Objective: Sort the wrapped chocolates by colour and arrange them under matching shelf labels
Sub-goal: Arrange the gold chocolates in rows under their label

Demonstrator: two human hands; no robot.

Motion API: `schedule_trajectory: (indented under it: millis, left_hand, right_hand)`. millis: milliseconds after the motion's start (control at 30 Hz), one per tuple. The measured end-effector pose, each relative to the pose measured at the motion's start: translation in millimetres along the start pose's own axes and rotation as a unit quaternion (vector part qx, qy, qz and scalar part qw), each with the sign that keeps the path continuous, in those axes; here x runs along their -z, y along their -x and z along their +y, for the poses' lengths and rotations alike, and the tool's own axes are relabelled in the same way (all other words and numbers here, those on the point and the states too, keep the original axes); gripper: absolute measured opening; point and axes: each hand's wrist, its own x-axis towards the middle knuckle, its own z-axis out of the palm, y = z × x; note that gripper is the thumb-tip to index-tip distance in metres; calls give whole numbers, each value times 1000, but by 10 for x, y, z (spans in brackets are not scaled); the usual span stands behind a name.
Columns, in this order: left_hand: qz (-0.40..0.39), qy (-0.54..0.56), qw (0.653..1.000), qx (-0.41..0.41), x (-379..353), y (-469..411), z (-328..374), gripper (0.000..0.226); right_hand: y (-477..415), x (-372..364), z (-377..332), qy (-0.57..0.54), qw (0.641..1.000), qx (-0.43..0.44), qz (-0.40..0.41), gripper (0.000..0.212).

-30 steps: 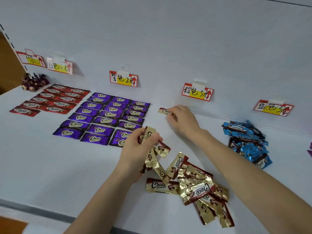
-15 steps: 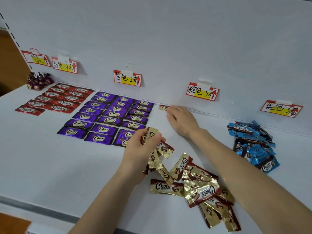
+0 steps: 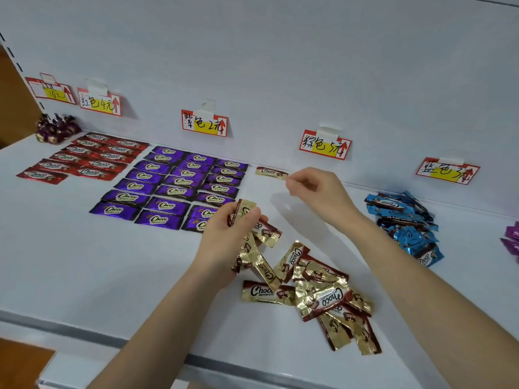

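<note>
One gold-and-brown chocolate (image 3: pixel 271 173) lies flat at the back of the white shelf (image 3: pixel 84 262), left of the brown label (image 3: pixel 325 144). My right hand (image 3: pixel 314 189) hovers just right of it, fingers loosely curled, fingertips by the wrapper's right end. My left hand (image 3: pixel 227 237) grips a bunch of gold-and-brown chocolates (image 3: pixel 252 237) above the shelf. A loose pile of gold-and-brown chocolates (image 3: pixel 317 296) lies in front. Purple chocolates (image 3: pixel 171 189) lie in rows under the purple label (image 3: pixel 204 123). Red chocolates (image 3: pixel 87 158) lie under the red label (image 3: pixel 99 102).
A heap of blue chocolates (image 3: pixel 407 223) sits below the blue label (image 3: pixel 447 171) at the right. Dark twist-wrapped sweets (image 3: pixel 56 127) sit at the far left under a fifth label (image 3: pixel 52 89). Purple wrappers (image 3: pixel 512 242) show at the right edge. The shelf's front edge runs below the pile.
My right hand has drawn back slightly to the right, uncovering the whole gold chocolate at the back. My left hand still holds its bunch in about the same place.
</note>
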Motion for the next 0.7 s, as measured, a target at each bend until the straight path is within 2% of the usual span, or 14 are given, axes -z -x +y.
schedule_trajectory:
  millis: [100, 167, 333, 433, 567, 633, 700]
  left_hand:
    - [4, -5, 1000, -3, -9, 16, 4, 5]
    - [0, -9, 1000, -6, -16, 34, 14, 5]
    - [-4, -1, 1000, -3, -51, 78, 41, 6]
    - [3, -7, 1000, -29, -57, 79, 57, 4]
    - [2, -24, 999, -44, -34, 137, 59, 2]
    - [1, -36, 999, -38, -7, 167, 45, 3]
    - [1, -46, 998, -36, 19, 188, 39, 5]
  right_hand:
    - [355, 118, -105, 21, 993, -13, -117, 6]
    - [495, 132, -101, 81, 982, -15, -171, 4]
    - [565, 68, -47, 225, 950, -49, -211, 40]
    - [554, 62, -52, 260, 935, -81, -226, 43]
    - [560, 66, -45, 214, 947, -105, -217, 24]
    - [594, 83, -34, 146, 967, -110, -179, 13]
    - [628, 135, -26, 73, 983, -113, -128, 14]
